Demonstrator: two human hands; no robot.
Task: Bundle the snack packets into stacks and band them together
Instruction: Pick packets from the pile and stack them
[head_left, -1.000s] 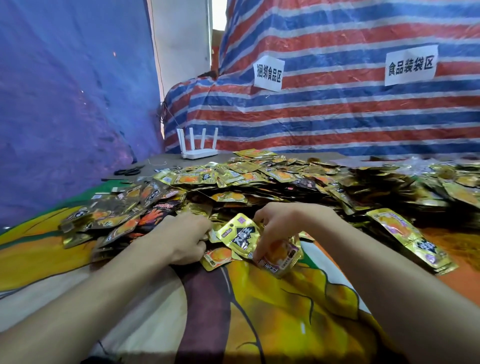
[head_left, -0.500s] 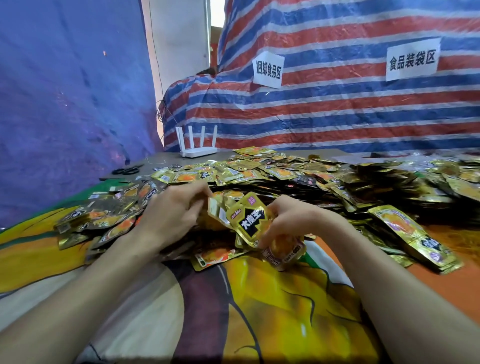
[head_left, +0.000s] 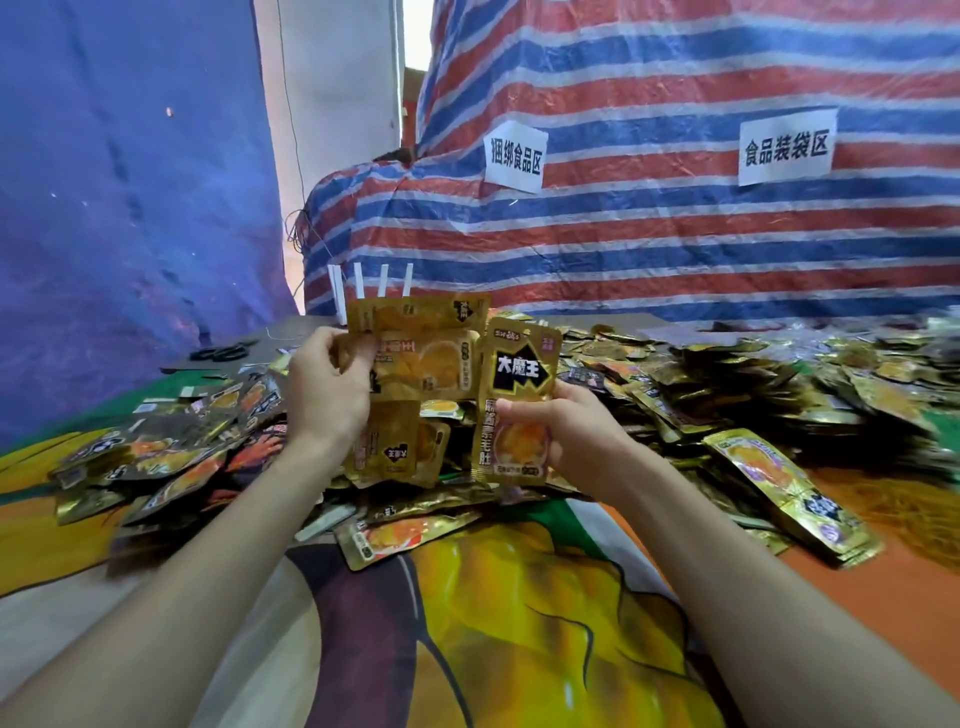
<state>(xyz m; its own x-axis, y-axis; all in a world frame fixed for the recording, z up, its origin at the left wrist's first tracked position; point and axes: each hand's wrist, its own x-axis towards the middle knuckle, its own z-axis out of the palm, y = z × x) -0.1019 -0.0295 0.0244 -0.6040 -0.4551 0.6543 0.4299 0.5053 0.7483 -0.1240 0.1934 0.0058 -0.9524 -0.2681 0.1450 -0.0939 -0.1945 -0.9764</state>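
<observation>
So the left hand (head_left: 327, 387) curls its fingers round a loose fan of gold foil snack packets (head_left: 421, 358), while the right hand (head_left: 563, 431) pinches one upright gold packet with a black label (head_left: 519, 384), its left edge just beside the fan, both raised over the big heap of gold packets (head_left: 727, 374). Between the forearms the yellow printed cloth (head_left: 519, 623) shows, and a flat stack of packets (head_left: 795, 499) lies at the heap's right edge.
</observation>
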